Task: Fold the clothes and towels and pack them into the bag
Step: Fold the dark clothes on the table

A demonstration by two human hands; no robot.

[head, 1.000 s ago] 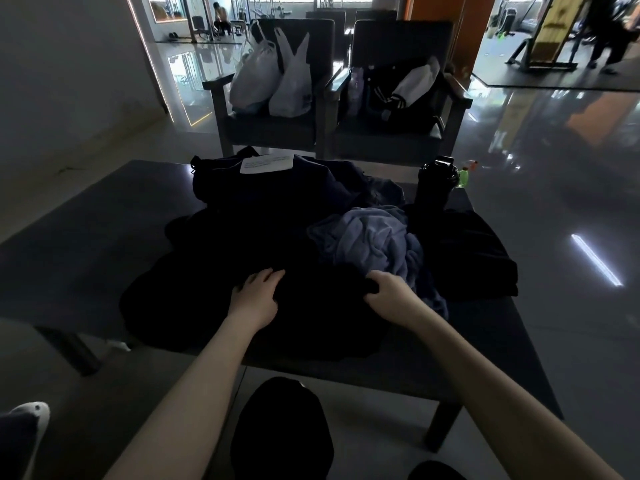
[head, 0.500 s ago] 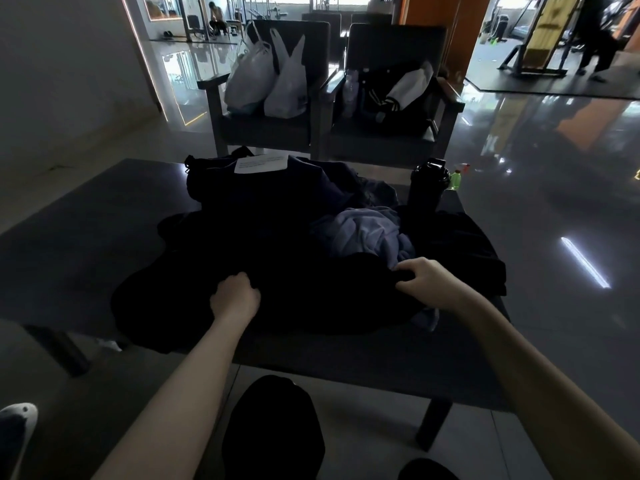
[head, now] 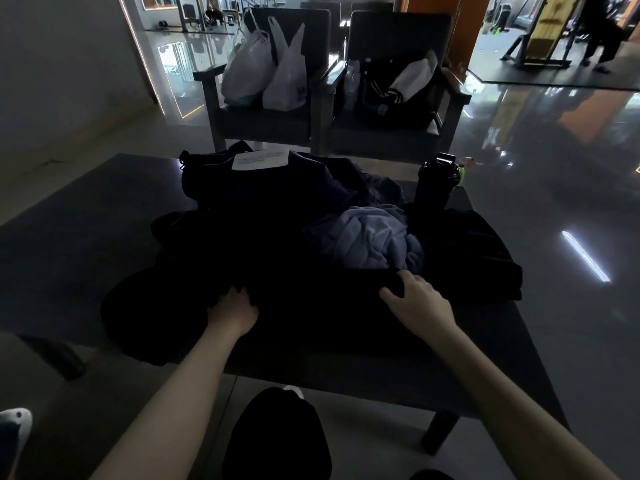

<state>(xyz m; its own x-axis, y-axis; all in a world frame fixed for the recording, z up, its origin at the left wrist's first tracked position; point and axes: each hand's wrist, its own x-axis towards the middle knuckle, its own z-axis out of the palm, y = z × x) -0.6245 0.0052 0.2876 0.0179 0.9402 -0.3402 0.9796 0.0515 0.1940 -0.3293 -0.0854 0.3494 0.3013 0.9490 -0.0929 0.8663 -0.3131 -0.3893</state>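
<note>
Fingers of left hand [head: 232, 308] curled, tips buried in crumpled black cloth garment [head: 294, 306]. Right hand [head: 417, 299] at 3 o'clock of it, fingers loosely bent over a cloth ridge, thumb out; pinching or merely resting, cannot tell. Garment spread along near edge of dark rectangular table [head: 69, 237], long axis 9 to 3 o'clock. Bare tabletop at 9 to 10 o'clock. Crumpled lavender towel [head: 370, 240] at 12 of right hand; dark navy fabric bag [head: 263, 192] beyond.

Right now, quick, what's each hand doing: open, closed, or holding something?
Left hand: grips the dark garment, fingers curled into it.
Right hand: grips a fold of the dark garment.
</note>
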